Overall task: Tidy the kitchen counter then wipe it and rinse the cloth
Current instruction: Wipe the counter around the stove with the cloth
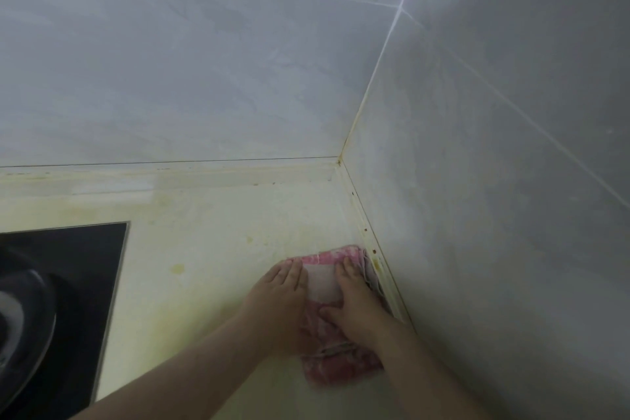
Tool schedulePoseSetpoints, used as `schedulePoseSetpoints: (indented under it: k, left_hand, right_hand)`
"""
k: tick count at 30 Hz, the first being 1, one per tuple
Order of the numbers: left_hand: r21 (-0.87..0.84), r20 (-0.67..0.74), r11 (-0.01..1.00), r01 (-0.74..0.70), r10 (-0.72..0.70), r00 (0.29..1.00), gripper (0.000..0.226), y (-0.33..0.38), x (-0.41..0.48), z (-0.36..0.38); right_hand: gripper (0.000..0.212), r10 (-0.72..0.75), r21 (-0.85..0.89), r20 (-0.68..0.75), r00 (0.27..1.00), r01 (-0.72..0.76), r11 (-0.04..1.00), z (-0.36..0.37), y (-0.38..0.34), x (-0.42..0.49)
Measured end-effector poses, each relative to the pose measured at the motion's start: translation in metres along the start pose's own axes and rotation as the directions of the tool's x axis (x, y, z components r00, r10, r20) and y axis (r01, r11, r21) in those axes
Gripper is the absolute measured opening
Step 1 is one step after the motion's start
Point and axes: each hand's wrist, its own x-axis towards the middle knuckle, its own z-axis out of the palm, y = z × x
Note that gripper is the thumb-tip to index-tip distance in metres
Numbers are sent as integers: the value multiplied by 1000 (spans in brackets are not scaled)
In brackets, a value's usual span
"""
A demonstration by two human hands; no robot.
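A pink and white cloth (324,286) lies flat on the pale yellowish counter (211,249), close to the right wall. My left hand (279,297) presses on the cloth's left side with straight fingers. Beside it, my right hand (354,300) presses flat on the right side, its fingers pointing toward the back wall. The cloth's near end (341,368) shows below my wrists. Yellow stains mark the counter, one spot (178,269) left of my hands.
A black glass hob (85,269) with a burner (24,317) fills the lower left. Grey tiled walls (477,181) meet in a corner (339,160) at the back right. A stained sealing strip (371,242) runs along the right wall.
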Motion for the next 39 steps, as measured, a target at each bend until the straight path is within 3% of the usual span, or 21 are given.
schedulePoseSetpoints:
  k: [17,31,35,39]
  left_hand:
    - [105,51,994,40,-46,998,121,-55,74,-29]
    - [158,29,987,5,-9,1000,113,-121,129,-56]
    - [93,-43,996,-15,19,999,109,-121,130,-49]
    - [5,-28,1000,6,-6,1000,100,-115,130,-54]
  right_hand:
    - [97,-50,31,-39,998,51,998,-28,-26,85]
    - [103,-28,-84,-20,999,27,996,-60,-54,179]
    - [104,-25,-100,-8,1000,24,995,-57,-53,184]
    - [103,-18,-124,8,1000,19,992,-61,-55,182]
